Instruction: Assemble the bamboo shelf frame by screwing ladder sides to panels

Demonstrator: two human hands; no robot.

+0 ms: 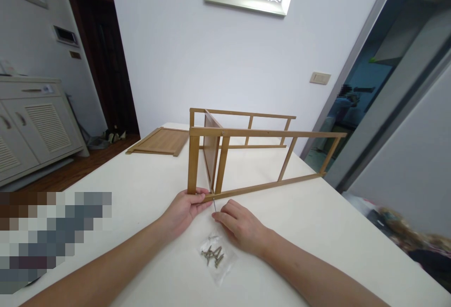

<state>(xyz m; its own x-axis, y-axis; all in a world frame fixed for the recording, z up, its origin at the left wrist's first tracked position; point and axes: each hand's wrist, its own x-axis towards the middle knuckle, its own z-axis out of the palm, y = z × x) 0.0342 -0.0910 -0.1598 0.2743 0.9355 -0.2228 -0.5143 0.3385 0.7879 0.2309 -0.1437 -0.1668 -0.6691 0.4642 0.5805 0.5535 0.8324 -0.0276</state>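
Note:
A bamboo shelf frame [246,133] lies on its side on the white table [317,222], with one shelf panel [211,149] fitted upright between its two ladder-like sides. My left hand [185,208] grips the near bottom corner of the frame. My right hand [239,225] is just right of it, fingers pinched on a thin screw [214,205] that points up at the frame's lower rail. A clear plastic bag with several screws [214,255] lies on the table between my forearms.
A second loose bamboo shelf panel [160,141] lies flat at the table's far left edge. White cabinets [31,124] and a dark door stand to the left. A glass sliding door is at the right, with a person far behind it.

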